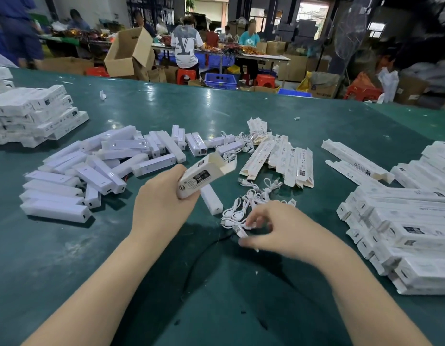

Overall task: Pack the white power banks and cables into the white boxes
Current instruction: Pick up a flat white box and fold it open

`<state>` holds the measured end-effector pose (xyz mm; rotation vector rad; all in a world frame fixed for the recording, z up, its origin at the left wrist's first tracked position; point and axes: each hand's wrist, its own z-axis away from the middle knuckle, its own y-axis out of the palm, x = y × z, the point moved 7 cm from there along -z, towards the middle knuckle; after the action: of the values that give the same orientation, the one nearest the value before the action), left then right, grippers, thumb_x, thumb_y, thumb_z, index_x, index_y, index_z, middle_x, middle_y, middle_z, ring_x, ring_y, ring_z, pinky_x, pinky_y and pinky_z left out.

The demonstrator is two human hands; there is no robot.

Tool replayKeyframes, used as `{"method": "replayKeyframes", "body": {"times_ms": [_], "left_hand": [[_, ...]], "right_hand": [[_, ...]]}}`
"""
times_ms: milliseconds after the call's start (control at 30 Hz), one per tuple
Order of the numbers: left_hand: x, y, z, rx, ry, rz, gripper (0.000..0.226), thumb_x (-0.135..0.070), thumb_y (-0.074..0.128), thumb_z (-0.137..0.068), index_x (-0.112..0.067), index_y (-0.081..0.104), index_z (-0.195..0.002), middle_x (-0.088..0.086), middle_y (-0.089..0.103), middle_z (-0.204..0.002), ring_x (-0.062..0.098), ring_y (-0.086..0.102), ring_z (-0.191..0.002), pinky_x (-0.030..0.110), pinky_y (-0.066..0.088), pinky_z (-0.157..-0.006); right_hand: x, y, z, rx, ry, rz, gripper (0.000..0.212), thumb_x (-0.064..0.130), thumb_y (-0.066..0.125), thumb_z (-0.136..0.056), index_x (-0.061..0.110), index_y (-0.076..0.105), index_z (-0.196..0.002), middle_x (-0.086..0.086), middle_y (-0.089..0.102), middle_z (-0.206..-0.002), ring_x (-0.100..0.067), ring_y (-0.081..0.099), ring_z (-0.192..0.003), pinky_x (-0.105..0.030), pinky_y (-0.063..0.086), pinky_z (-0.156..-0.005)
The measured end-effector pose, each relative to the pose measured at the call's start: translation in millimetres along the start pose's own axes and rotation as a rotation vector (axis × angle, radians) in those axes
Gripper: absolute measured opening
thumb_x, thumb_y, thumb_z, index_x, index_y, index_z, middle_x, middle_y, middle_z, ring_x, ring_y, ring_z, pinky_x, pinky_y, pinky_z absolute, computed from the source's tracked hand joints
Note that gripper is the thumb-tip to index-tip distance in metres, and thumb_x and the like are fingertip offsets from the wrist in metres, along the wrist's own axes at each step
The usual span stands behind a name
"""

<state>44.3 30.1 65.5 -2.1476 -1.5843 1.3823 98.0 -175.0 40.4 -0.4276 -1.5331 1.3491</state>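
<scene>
A green packing table (66,258) fills the view, its stock apparently sorted by stage: bare white power banks (91,171) heaped at left, flattened cartons (286,161) fanned out in the middle, closed boxes (403,233) stacked at right and a further stack (34,116) at far left, likely finished packs. Between them, the person's left hand (164,203) grips 1 white box (206,176), its open end tilted up and away, seemingly to take its contents; whether a power bank is already inside cannot be told. Another power bank (211,199) lies just beneath it. The right hand (273,231), motion-blurred, pinches 1 coiled cable from the cable tangle (251,206) with curled fingertips.
</scene>
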Motion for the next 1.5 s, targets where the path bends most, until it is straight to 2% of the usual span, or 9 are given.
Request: {"method": "replayKeyframes", "body": {"times_ms": [133, 333, 467, 600, 800, 1033, 1133, 1333, 1500], "left_hand": [[2, -2, 0, 0.004, -0.035, 0.011, 0.029, -0.026, 0.062, -0.081, -0.026, 0.039, -0.063, -0.008, 0.045, -0.052, 0.015, 0.04, -0.053, 0.03, 0.03, -0.05], [-6, 3, 1, 0.087, 0.024, -0.113, 0.025, -0.026, 0.063, -0.082, -0.024, 0.043, -0.067, -0.006, 0.045, -0.054, 0.021, 0.042, -0.056, 0.033, 0.039, -0.053], [-3, 12, 5, 0.189, -0.167, 0.387, 0.023, -0.031, 0.069, -0.085, -0.021, 0.057, -0.068, -0.013, 0.054, -0.054, 0.009, 0.043, -0.049, 0.016, 0.039, -0.05], [-24, 25, 11, 0.413, -0.224, 0.738, 0.004, -0.032, 0.075, -0.081, -0.029, 0.075, -0.082, -0.005, 0.074, -0.078, 0.01, 0.066, -0.063, 0.016, 0.053, -0.068], [-16, 29, 15, 0.426, -0.395, 0.893, 0.033, -0.044, 0.081, -0.062, -0.021, 0.077, -0.086, 0.01, 0.075, -0.091, 0.021, 0.07, -0.082, 0.034, 0.055, -0.082], [-21, 30, 16, 0.498, -0.363, 0.841, 0.014, -0.029, 0.075, -0.07, -0.017, 0.076, -0.078, -0.001, 0.067, -0.067, 0.009, 0.058, -0.058, 0.017, 0.047, -0.057], [-26, 29, 18, 0.57, -0.319, 0.819, 0.008, -0.023, 0.072, -0.071, -0.017, 0.075, -0.075, 0.001, 0.066, -0.068, 0.01, 0.057, -0.057, 0.018, 0.046, -0.057], [-28, 28, 20, 0.69, -0.297, 0.784, 0.009, -0.021, 0.072, -0.07, -0.013, 0.071, -0.072, 0.002, 0.059, -0.068, 0.011, 0.053, -0.057, 0.016, 0.044, -0.056], [-27, 31, 22, 0.735, -0.311, 0.761, 0.029, -0.027, 0.074, -0.069, -0.003, 0.07, -0.084, 0.008, 0.059, -0.072, 0.012, 0.052, -0.06, 0.019, 0.044, -0.06]], "right_hand": [[3, 4, 0, -0.02, -0.007, 0.055, 0.006, 0.029, 0.069, -0.083, 0.03, 0.063, -0.082, 0.014, 0.064, -0.079, -0.005, 0.058, -0.077, -0.028, 0.052, -0.077], [2, -13, 0, -0.171, -0.025, -0.115, 0.01, 0.021, 0.069, -0.08, 0.029, 0.065, -0.077, 0.013, 0.065, -0.073, 0.0, 0.058, -0.067, -0.017, 0.043, -0.063], [10, -40, 10, -0.419, -0.137, -0.713, 0.014, 0.02, 0.078, -0.08, 0.018, 0.065, -0.075, 0.004, 0.069, -0.066, -0.008, 0.064, -0.056, -0.026, 0.053, -0.062], [31, -28, 14, -0.442, -0.236, -0.884, 0.015, 0.015, 0.078, -0.08, 0.01, 0.065, -0.073, -0.007, 0.07, -0.064, -0.015, 0.068, -0.059, -0.034, 0.056, -0.065], [44, -13, 15, -0.422, -0.328, -0.912, 0.02, 0.003, 0.079, -0.078, 0.017, 0.07, -0.089, 0.0, 0.071, -0.091, -0.01, 0.07, -0.084, -0.018, 0.055, -0.072], [54, -13, 17, -0.34, -0.42, -0.568, 0.069, -0.004, 0.071, -0.076, 0.043, 0.053, -0.123, 0.017, 0.047, -0.129, -0.01, 0.063, -0.085, -0.021, 0.057, -0.071], [59, -9, 16, -0.219, -0.451, -0.519, 0.071, -0.006, 0.064, -0.076, 0.033, 0.053, -0.135, 0.023, 0.04, -0.141, -0.013, 0.059, -0.08, -0.031, 0.058, -0.072], [61, -7, 18, -0.115, -0.469, -0.579, 0.072, -0.005, 0.074, -0.074, 0.034, 0.054, -0.131, 0.025, 0.05, -0.131, -0.01, 0.064, -0.075, -0.028, 0.06, -0.074], [51, -9, 17, -0.112, -0.398, -0.712, 0.061, -0.002, 0.081, -0.073, 0.037, 0.062, -0.115, 0.026, 0.064, -0.084, -0.004, 0.067, -0.065, -0.016, 0.052, -0.067]]}}
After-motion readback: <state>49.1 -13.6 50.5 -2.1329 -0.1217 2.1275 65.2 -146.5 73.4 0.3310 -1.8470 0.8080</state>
